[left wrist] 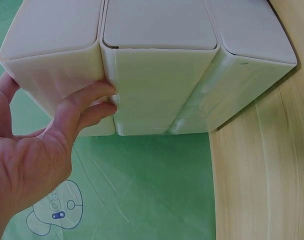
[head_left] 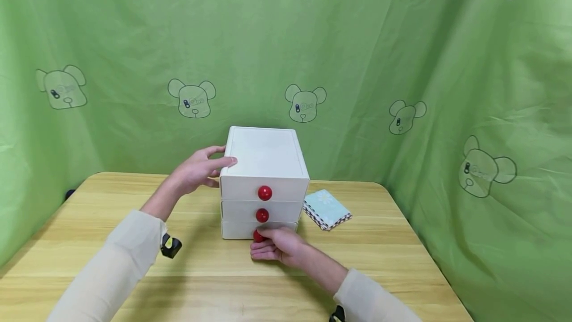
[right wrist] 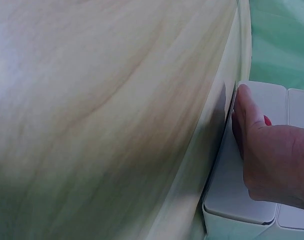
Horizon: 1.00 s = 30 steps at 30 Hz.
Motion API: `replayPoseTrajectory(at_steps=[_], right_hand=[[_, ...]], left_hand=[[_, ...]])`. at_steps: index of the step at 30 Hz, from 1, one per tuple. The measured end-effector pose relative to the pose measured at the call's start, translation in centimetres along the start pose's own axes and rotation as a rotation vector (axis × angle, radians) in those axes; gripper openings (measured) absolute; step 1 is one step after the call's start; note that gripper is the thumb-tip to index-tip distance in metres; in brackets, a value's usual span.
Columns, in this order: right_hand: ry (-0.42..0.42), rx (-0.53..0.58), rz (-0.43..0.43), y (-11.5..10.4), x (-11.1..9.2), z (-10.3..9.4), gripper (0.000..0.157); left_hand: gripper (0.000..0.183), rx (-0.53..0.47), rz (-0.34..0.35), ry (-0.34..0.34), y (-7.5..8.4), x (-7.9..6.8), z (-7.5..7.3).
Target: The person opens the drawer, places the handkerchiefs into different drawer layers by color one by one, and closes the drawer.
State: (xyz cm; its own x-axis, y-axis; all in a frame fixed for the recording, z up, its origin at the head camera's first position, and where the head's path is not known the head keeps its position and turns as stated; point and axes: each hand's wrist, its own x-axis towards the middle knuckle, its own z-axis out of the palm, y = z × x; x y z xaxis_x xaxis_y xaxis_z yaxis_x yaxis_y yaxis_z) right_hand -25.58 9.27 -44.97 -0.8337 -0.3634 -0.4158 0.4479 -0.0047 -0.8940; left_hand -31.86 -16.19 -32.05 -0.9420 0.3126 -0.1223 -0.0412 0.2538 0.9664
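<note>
A white cabinet (head_left: 267,153) with three stacked drawers stands on the table, a round red knob on each drawer front. My left hand (head_left: 200,168) rests against its left side near the top, thumb over the upper edge. In the left wrist view, two fairly straight fingertips (left wrist: 108,90) touch the side wall near the seam below the top drawer. Low at the front, my right hand (head_left: 286,248) pinches the bottom drawer's red knob (head_left: 257,236), the thumb above it and the other fingers below. All three drawers look closed. The right wrist view shows only a sliver of that knob.
A folded light blue cloth (head_left: 328,208) with a checked edge lies on the wooden table (head_left: 201,292), right of the cabinet. A green curtain (head_left: 250,39) with bear-head prints hangs behind and along both sides. Dark bands show at both sleeve cuffs.
</note>
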Motion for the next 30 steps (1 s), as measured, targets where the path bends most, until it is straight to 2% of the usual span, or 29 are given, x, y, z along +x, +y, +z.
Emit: replayPoseTrajectory(at_steps=[5,19,30], right_hand=[[0.005,0.006,0.007,-0.1,-0.2,-0.2,0.037],[-0.064,-0.027,0.037,0.9,-2.2,0.0,0.039],[-0.039,-0.031,0.027,2.2,-4.7,0.7,0.036]], left_hand=[[0.089,-0.002,-0.001,-0.004,0.0,0.0,0.2],[0.091,0.019,0.005,0.007,-0.2,-0.2,0.0],[0.090,0.024,0.015,0.001,-0.1,-0.1,-0.1]])
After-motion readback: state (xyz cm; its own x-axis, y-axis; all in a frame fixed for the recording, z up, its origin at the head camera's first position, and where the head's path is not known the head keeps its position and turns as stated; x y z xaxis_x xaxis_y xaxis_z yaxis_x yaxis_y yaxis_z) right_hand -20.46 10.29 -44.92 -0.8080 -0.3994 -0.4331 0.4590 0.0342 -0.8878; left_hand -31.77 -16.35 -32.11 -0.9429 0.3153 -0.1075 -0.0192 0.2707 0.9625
